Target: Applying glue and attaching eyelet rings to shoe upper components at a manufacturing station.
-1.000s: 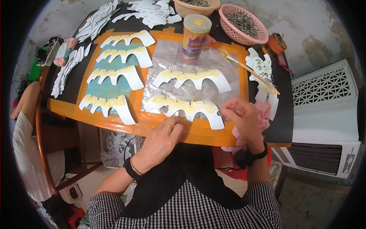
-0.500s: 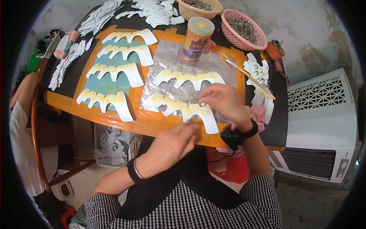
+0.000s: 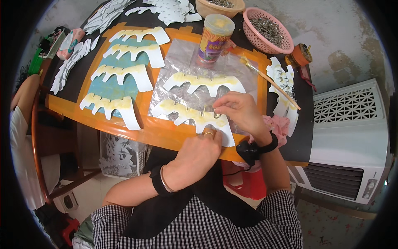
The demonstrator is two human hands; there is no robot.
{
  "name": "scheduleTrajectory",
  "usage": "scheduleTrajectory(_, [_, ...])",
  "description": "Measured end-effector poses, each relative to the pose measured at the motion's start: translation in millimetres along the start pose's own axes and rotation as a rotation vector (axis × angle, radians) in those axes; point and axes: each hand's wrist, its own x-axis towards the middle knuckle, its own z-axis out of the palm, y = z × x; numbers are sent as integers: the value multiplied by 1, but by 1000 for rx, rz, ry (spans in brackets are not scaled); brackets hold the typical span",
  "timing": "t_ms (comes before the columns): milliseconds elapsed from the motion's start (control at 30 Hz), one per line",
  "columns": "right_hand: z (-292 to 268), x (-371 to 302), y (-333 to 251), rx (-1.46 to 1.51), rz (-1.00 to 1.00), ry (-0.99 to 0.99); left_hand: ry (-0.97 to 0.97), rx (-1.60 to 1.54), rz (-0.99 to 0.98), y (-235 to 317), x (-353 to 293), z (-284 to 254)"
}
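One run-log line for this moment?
left hand: pressing near cutout | right hand: fingers pinching small metal piece at cutout | surface: plastic sheet on orange board

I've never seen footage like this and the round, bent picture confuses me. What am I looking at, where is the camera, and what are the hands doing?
The camera sits on a person's head and looks down, so the wide lens bends the edges. The two bare hands are that person's own. The left hand presses on a white and yellow paper cutout lying on a clear plastic sheet on an orange board. The right hand pinches something small and thin at the cutout; I cannot tell what. Nearby stand a jar, a brush and a pink basket, with more cutouts on the left.
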Motion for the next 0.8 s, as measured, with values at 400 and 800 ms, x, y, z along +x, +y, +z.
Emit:
scheduleTrajectory(400, [5,-1,3,-328,-152,87,57,81,14,-2,-3,8])
scheduleTrajectory(800, [9,-5,-15,-445,-129,89,97,-27,-9,-3,-3,5])
